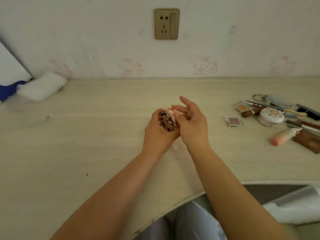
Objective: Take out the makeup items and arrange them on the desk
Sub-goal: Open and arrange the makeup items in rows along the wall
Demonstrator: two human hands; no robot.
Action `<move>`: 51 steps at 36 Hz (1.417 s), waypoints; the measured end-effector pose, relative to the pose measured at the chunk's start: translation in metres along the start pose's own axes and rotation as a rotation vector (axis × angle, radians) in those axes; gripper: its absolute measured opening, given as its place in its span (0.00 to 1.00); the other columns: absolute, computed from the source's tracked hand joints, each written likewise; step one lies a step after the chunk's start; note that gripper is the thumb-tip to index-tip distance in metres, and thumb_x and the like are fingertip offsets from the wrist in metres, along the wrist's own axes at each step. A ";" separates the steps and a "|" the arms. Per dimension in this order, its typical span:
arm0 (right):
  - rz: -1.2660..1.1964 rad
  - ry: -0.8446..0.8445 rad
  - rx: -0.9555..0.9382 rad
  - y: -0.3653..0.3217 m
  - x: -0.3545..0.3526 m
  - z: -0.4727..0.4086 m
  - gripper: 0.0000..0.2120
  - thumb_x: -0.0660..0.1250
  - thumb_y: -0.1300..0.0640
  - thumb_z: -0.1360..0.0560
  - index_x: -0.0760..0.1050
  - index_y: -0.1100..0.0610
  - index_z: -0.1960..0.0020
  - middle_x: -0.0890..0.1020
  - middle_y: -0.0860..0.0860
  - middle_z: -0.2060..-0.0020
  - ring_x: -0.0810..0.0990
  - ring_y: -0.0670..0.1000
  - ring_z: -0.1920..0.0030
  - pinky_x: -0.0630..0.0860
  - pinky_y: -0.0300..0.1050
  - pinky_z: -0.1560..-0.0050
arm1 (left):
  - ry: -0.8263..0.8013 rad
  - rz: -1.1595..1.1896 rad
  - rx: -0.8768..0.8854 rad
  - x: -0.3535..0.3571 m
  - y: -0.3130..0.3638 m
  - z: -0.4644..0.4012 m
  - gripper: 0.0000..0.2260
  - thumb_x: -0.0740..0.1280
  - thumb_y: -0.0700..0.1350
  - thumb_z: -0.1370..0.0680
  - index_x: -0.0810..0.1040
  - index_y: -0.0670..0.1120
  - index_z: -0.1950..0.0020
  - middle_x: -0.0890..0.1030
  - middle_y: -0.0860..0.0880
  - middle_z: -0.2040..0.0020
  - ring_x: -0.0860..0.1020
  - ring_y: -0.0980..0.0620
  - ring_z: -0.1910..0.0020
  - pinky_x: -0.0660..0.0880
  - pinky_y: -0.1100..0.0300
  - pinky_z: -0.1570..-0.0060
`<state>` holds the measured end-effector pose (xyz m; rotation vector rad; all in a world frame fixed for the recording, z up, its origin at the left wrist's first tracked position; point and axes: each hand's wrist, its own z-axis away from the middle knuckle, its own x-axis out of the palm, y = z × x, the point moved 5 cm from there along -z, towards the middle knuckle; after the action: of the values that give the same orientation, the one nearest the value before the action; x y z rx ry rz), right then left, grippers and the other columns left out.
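My left hand [156, 132] grips a round pink compact [167, 120] with a dark blue and rose patterned lid, held on edge above the middle of the desk [86, 135]. My right hand [192, 122] touches the compact's right side with thumb and fingers, the index finger raised. On the desk at the right lies a heap of makeup: a white round compact [271, 116], a small eyeshadow pan [233, 120], a brown lipstick tube [252, 112], a pink tube [284, 137], pencils [265, 105] and a brown palette [308, 142].
A white fluffy cloth [41, 87] and a blue item [9, 90] lie at the desk's far left. A wall socket [166, 24] is above the desk. A white plastic bag [294, 208] sits below the desk's curved front edge at the right.
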<state>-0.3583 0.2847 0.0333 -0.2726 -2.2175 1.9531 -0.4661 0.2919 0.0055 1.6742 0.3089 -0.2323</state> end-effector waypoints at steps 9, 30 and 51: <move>-0.193 -0.239 0.276 0.029 0.005 -0.016 0.11 0.65 0.59 0.25 0.79 0.62 0.45 0.82 0.57 0.56 0.79 0.53 0.56 0.74 0.44 0.54 | 0.048 0.078 -0.003 -0.005 -0.011 -0.007 0.36 0.79 0.45 0.36 0.68 0.52 0.31 0.70 0.52 0.38 0.76 0.55 0.43 0.77 0.62 0.47; -0.063 -0.621 0.051 0.041 0.002 -0.026 0.40 0.73 0.61 0.33 0.59 0.41 0.28 0.71 0.34 0.39 0.77 0.39 0.43 0.76 0.34 0.49 | -0.174 0.040 -0.117 0.002 -0.013 -0.038 0.22 0.50 0.66 0.23 0.79 0.61 0.43 0.84 0.52 0.56 0.83 0.55 0.59 0.79 0.61 0.60; -0.311 -0.496 0.268 0.048 0.004 -0.034 0.18 0.52 0.47 0.21 0.76 0.54 0.44 0.79 0.60 0.49 0.79 0.56 0.56 0.79 0.51 0.60 | -0.172 -0.118 0.338 -0.007 0.002 -0.019 0.39 0.76 0.48 0.33 0.60 0.62 0.28 0.66 0.61 0.35 0.69 0.63 0.37 0.79 0.62 0.52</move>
<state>-0.3531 0.3243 -0.0100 0.6174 -2.0410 2.2714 -0.4729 0.3106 0.0119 1.9553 0.2489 -0.5380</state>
